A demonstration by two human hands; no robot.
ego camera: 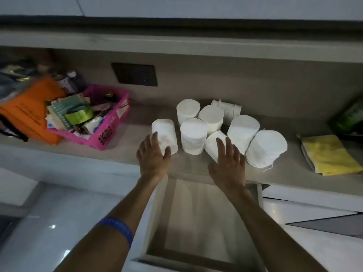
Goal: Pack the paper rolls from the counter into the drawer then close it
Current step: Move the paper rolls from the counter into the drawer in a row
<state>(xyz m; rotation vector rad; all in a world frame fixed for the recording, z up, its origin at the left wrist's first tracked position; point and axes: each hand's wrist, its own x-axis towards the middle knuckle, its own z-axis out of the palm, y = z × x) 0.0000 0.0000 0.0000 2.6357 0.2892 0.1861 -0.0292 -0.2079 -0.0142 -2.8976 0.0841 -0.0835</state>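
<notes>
Several white paper rolls (193, 135) stand and lie in a cluster on the grey counter (290, 163). My left hand (153, 156) reaches over the counter edge, fingers spread, its fingertips against the leftmost roll (164, 132), which lies tilted apart from the others. My right hand (227, 161) is also spread flat, covering the near end of a roll lying on its side (213, 143). Neither hand grips anything. Below the counter, between my forearms, the drawer (198, 222) is pulled out and its pale bottom looks bare.
A pink basket (110, 132) full of small items sits at the counter's left, beside an orange bag (29, 112). A yellow cloth (330, 154) lies at the right, a green package (349, 116) behind it. A dark wall socket (134, 74) is on the back wall.
</notes>
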